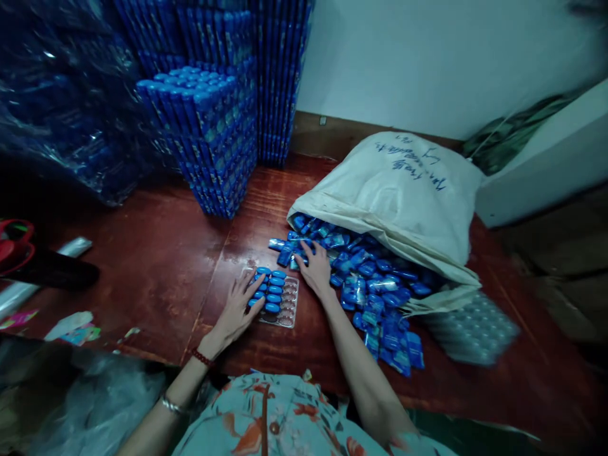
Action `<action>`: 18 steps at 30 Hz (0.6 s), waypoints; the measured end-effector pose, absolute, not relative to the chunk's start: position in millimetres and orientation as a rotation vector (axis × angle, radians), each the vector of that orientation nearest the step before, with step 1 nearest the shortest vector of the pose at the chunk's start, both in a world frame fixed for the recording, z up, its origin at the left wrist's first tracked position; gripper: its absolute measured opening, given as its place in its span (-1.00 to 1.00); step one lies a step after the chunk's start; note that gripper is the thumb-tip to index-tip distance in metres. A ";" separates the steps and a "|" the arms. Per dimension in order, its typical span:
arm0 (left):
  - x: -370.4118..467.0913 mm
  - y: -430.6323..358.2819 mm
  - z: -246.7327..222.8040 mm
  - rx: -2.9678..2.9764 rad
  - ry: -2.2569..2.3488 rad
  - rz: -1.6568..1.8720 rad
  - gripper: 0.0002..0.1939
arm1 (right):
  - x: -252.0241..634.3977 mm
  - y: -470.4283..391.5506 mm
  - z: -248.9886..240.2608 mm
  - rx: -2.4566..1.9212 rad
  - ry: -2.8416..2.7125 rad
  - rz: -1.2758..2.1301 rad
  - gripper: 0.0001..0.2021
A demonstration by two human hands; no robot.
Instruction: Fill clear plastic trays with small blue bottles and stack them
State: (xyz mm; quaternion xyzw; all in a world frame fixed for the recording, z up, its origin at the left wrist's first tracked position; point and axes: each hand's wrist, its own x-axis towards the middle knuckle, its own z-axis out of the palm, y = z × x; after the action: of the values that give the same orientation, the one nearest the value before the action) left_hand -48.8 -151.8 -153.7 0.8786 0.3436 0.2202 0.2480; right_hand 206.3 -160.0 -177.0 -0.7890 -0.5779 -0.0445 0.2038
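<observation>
A clear plastic tray (288,315) lies on the red-brown table, partly filled with blue oval pieces (273,298); its right column of pockets holds no blue pieces. My left hand (237,305) rests over the tray's left side, fingers spread on the pieces. To the right of the tray, my right hand (314,265) reaches with parted fingers to the edge of a pile of blue wrapped packets (375,285). Its fingertips touch packets there; whether it grips one I cannot make out. The pile spills from the mouth of a white sack (394,190) with handwriting on it.
Tall stacks of filled blue trays (204,133) stand at the back left, beside plastic-wrapped blue goods (61,114). Empty clear trays (475,329) lie right of the packets. Red-handled scissors (16,244) and a dark cylinder (61,269) are at the far left.
</observation>
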 end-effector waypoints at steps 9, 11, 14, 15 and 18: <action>-31.3 -187.7 -147.3 2.311 0.785 0.455 -0.44 | 187.4 -102.3 -169.2 -1.646 -2.084 0.482 -0.59; -35.9 -193.6 -149.0 2.289 0.753 0.458 -0.36 | 183.8 -100.2 -170.8 -1.484 -1.991 0.704 -0.57; -45.5 -186.3 -154.7 2.160 0.821 0.667 -0.42 | 182.4 -110.0 -172.1 -1.372 -1.667 0.830 -0.55; -48.2 -178.7 -156.8 2.103 0.893 0.771 -0.51 | 183.5 -115.3 -171.4 -1.387 -1.574 0.800 -0.56; -49.7 -144.3 -160.7 2.024 1.104 0.992 -0.72 | 189.7 -130.4 -164.4 -1.488 -1.458 0.649 -0.63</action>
State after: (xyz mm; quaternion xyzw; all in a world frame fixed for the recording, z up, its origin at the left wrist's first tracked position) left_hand -49.7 -144.3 -160.7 0.7666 0.4182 0.3755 0.3105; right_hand 189.7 -130.4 -164.4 -0.6050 -0.5929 0.2638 0.4614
